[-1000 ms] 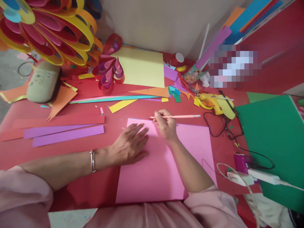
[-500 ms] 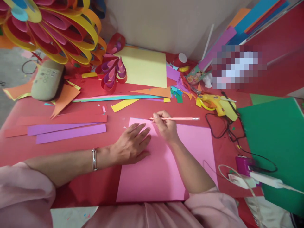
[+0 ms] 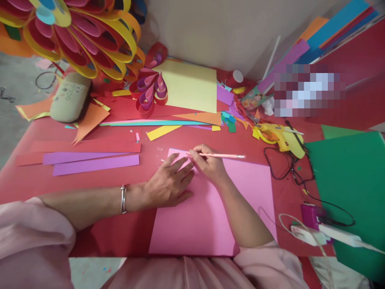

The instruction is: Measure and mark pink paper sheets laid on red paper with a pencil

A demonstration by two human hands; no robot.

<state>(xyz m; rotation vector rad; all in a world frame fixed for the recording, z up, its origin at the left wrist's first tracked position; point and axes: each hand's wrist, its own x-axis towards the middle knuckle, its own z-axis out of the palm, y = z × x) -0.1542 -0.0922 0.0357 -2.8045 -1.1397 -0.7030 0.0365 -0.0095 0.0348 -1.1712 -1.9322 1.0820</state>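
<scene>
A large pink paper sheet [image 3: 192, 224] lies on the red table in front of me. My left hand [image 3: 171, 182] rests on its left part with the fingers spread. In my right hand [image 3: 209, 162] is a pink pencil [image 3: 227, 155], pinched near its tip, with the eraser end pointing right. The pencil tip is at the sheet's far edge, close to my left fingertips. Whether there is a mark under the tip is too small to tell.
Purple strips [image 3: 99, 163] and a red strip [image 3: 90, 147] lie left. Behind are a pale yellow sheet [image 3: 192, 88], curled paper loops [image 3: 150, 92] and a glasses case [image 3: 70, 98]. Right are a yellow glue gun [image 3: 276, 134], black cable, green sheet [image 3: 349, 172] and white plugs [image 3: 309, 235].
My right hand has shifted slightly left along the far edge of the sheet, bringing the pencil closer to my left fingers. The view has turned slightly left.
</scene>
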